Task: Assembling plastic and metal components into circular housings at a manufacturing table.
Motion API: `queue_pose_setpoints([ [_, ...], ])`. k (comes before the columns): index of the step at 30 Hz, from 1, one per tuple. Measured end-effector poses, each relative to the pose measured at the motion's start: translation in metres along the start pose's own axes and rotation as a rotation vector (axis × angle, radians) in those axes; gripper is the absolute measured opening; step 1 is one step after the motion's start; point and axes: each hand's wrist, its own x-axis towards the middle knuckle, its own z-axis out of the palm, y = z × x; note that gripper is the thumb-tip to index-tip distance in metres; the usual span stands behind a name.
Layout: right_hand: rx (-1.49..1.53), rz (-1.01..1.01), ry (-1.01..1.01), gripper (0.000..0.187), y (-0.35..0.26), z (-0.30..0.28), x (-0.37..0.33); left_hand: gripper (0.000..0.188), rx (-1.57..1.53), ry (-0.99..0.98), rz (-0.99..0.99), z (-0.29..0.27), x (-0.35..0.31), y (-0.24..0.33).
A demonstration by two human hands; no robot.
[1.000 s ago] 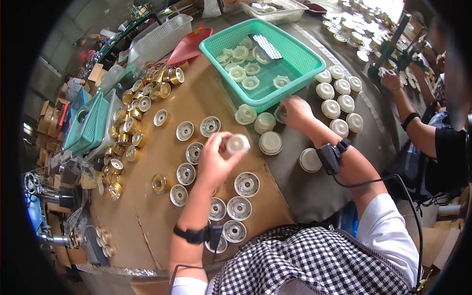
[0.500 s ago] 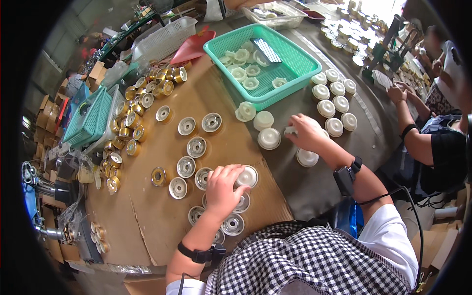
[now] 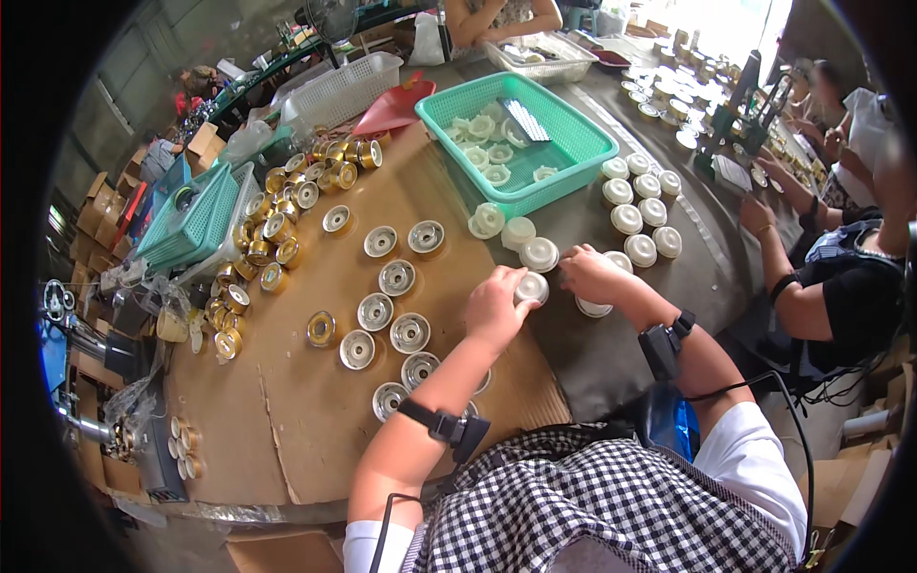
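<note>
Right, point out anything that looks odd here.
A dark-and-light strip sits in the green basket among white rings, unlike them in shape and colour. On the cardboard, one gold-faced cup stands among silver-faced cups, perhaps upside down.

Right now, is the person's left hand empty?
No, the left hand is curled around the side of a white-topped round piece.

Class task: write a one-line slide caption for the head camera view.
Left hand gripping a white-capped round part, right hand close by, a green basket of pale plastic pieces beyond.
</note>
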Motion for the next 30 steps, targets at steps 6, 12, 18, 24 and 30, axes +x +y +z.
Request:
queue_pose_setpoints([
  [6, 0.269, 0.190, 0.644, 0.042, -0.054, -0.054, -0.021, 0.061, -0.340, 0.091, -0.056, -0.045, -0.009, -0.030],
  [12, 0.768, -0.452, 0.476, 0.058, -0.182, -0.025, -0.036, 0.035, -0.429, 0.289, -0.208, -0.110, -0.064, -0.050],
  [18, 0.607, -0.476, 0.419, 0.060, -0.191, 0.026, -0.025, 0.036, -0.098, 0.375, -0.197, -0.137, -0.174, -0.051],
  [24, 0.243, -0.399, 0.440, 0.059, -0.189, 0.021, -0.031, 0.065, -0.289, 0.552, -0.373, -0.088, -0.255, -0.052],
  [30, 0.000, -0.040, 0.460, 0.056, -0.133, 0.019, -0.019, 0.071, -0.168, 0.518, -0.322, -0.059, -0.229, -0.046],
])
